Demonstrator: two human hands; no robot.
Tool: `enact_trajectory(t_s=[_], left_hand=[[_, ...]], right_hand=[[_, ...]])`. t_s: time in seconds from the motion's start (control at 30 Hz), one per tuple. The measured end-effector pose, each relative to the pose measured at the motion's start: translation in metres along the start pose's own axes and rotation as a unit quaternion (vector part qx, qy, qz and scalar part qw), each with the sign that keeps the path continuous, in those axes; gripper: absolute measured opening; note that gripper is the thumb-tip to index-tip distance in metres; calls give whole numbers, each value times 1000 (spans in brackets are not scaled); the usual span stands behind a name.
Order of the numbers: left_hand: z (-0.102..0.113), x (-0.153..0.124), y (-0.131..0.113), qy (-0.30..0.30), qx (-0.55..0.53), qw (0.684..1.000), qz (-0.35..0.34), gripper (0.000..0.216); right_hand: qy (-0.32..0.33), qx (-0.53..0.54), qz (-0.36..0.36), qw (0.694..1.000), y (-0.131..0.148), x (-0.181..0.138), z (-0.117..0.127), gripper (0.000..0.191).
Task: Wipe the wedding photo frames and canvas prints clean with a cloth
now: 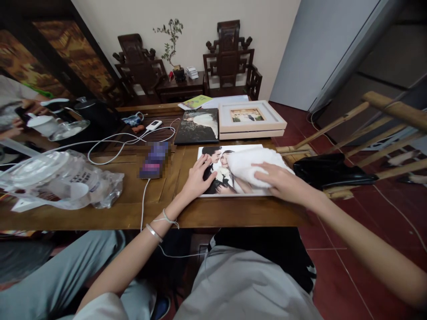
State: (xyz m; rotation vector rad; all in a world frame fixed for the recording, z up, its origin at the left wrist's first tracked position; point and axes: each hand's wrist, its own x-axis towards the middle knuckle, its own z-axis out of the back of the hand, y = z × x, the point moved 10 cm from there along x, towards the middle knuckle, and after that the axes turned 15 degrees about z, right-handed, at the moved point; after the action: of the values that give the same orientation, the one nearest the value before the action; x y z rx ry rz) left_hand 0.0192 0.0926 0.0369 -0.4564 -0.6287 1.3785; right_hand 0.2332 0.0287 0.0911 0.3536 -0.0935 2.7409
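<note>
A large photo print (216,171) of a couple lies flat on the wooden table (213,213) near its front edge. My left hand (196,178) rests open on the print's left side, fingers spread flat. My right hand (278,180) lies palm down on a white cloth (250,166) that covers the print's right half, its fingers stretched over the cloth.
Behind the print lie a dark photo album (197,126) and a white framed photo (250,118). A phone (154,160) on a white cable sits to the left, with a clear plastic bag (60,180) beyond. A black bag (328,171) rests on a bamboo chair at right. Another person's hands (20,115) are far left.
</note>
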Motion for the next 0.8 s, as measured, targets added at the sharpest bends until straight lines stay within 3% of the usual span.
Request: enact_trajectory(t_s=[0.17, 0.3, 0.4, 0.63, 0.7, 0.8], left_hand=[[-2, 4, 1, 1, -13, 1000, 8, 54], [-2, 5, 2, 1, -28, 1000, 15, 53], [-1, 6, 3, -5, -47, 999, 13, 53], [4, 6, 0, -23, -77, 997, -11, 50], [4, 6, -2, -22, -78, 997, -18, 53], [5, 7, -2, -21, -76, 997, -22, 54]], right_hand=[[30, -8, -64, 997, -76, 31, -9, 54], [24, -20, -88, 996, -91, 36, -13, 54], [3, -29, -73, 997, -64, 24, -15, 53], [-56, -10, 33, 998, 61, -34, -7, 60], [-57, -3, 38, 998, 76, -40, -3, 60], [-41, -6, 37, 998, 66, -31, -1, 60]])
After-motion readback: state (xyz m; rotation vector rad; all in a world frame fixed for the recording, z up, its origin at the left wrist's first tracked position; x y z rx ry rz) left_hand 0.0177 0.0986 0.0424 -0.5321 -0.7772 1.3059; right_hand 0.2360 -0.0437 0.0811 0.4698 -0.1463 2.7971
